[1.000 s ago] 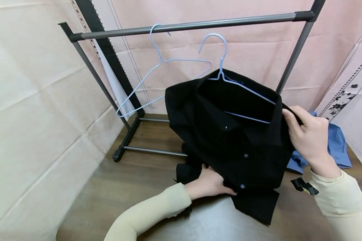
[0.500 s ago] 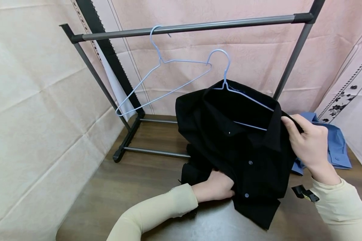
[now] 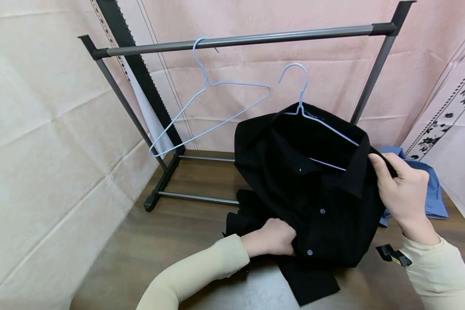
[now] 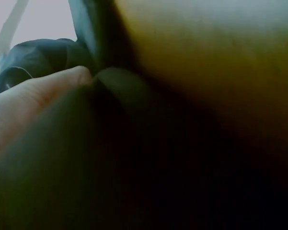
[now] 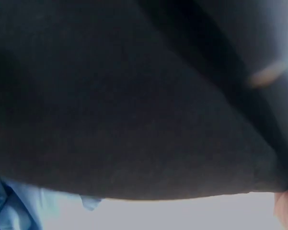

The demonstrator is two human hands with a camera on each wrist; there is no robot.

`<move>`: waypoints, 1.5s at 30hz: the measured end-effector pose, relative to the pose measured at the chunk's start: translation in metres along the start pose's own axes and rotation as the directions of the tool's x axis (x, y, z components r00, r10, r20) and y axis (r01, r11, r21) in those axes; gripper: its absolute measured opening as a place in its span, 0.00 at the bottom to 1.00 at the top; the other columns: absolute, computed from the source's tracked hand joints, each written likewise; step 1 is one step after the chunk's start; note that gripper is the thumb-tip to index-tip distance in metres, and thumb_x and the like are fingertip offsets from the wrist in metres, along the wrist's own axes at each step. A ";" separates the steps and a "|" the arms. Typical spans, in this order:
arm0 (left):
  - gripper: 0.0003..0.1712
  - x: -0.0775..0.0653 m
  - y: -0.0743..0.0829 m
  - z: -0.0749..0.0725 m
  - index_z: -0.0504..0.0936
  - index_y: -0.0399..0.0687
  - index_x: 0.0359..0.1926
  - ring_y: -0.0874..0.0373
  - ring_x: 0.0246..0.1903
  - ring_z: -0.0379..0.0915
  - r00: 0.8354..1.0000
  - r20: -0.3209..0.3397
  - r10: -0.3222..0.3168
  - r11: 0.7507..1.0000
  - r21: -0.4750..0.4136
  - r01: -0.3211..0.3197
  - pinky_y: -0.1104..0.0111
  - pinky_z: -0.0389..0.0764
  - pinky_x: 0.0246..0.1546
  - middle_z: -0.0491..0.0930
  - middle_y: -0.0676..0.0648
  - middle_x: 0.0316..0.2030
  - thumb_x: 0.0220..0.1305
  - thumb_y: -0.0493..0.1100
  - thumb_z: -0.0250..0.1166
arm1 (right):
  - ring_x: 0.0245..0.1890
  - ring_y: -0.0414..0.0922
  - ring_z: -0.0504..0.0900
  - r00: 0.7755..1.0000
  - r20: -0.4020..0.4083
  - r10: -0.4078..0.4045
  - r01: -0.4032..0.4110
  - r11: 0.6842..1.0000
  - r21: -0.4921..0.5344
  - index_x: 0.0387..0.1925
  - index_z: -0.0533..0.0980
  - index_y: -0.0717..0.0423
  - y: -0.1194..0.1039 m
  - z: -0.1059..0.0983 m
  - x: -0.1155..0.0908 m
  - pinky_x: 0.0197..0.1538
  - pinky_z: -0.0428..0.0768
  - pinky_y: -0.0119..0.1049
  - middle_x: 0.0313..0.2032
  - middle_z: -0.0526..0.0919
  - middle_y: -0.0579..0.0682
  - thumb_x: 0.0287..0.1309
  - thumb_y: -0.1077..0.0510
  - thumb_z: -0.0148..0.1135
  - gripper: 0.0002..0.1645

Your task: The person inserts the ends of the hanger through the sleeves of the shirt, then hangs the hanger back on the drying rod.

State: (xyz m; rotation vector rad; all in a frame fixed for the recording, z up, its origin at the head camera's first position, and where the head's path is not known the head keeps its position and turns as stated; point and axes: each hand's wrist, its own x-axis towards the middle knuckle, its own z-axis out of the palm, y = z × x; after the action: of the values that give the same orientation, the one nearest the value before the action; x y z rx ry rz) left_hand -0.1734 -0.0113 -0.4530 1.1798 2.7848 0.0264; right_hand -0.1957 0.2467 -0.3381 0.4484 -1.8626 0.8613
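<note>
A black buttoned shirt with an open collar is held up over the table, leaning to the right. Inside its neck sits a light blue wire hanger, hook upward and apart from the rail. My right hand pinches the shirt's shoulder beside the collar, thumb in front. Lower down, my left hand grips a fold of the shirt front, its fingertips hidden. Dark cloth fills most of both wrist views; a finger or thumb presses against it in the left one.
A grey metal rack with a crossbar stands behind the shirt. Another light blue wire hanger hangs bare from its left half. On the table at the right lies a blue garment, partly behind my right hand.
The shirt and its hanger have shifted right and lower, away from the crossbar. My left thumb, stretched out earlier, is now drawn in, and the hand holds bunched cloth. My right hand keeps its hold.
</note>
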 end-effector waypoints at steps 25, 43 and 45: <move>0.02 -0.021 -0.173 -0.112 0.77 0.42 0.32 0.45 0.32 0.75 0.759 -0.439 -0.481 0.856 -0.421 0.300 0.54 0.74 0.36 0.81 0.39 0.35 0.60 0.33 0.63 | 0.26 0.28 0.72 0.981 -0.114 0.156 -0.153 0.988 0.035 0.37 0.81 0.69 -0.060 0.040 0.034 0.32 0.62 0.25 0.27 0.81 0.63 0.74 0.57 0.56 0.17; 0.33 0.002 -0.227 -0.086 0.69 0.44 0.71 0.38 0.55 0.74 0.765 -0.350 -0.541 0.821 -0.414 0.392 0.48 0.76 0.50 0.72 0.34 0.62 0.65 0.27 0.55 | 0.15 0.45 0.66 0.971 0.180 0.157 -0.178 0.978 0.109 0.54 0.74 0.67 -0.108 0.098 0.021 0.20 0.63 0.40 0.16 0.62 0.48 0.80 0.54 0.43 0.20; 0.34 0.004 -0.230 -0.084 0.67 0.45 0.73 0.37 0.59 0.72 0.767 -0.335 -0.546 0.817 -0.415 0.401 0.46 0.76 0.52 0.70 0.34 0.64 0.66 0.27 0.53 | 0.15 0.46 0.67 0.962 0.212 0.170 -0.200 0.972 0.126 0.57 0.73 0.66 -0.112 0.101 0.021 0.21 0.65 0.40 0.16 0.63 0.49 0.81 0.53 0.42 0.21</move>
State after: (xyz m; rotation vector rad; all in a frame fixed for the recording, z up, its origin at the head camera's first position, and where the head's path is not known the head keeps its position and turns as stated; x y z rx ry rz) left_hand -0.3508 -0.1661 -0.3841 0.3803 3.2061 0.7645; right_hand -0.1972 0.0988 -0.3044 0.4707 -2.0585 1.1195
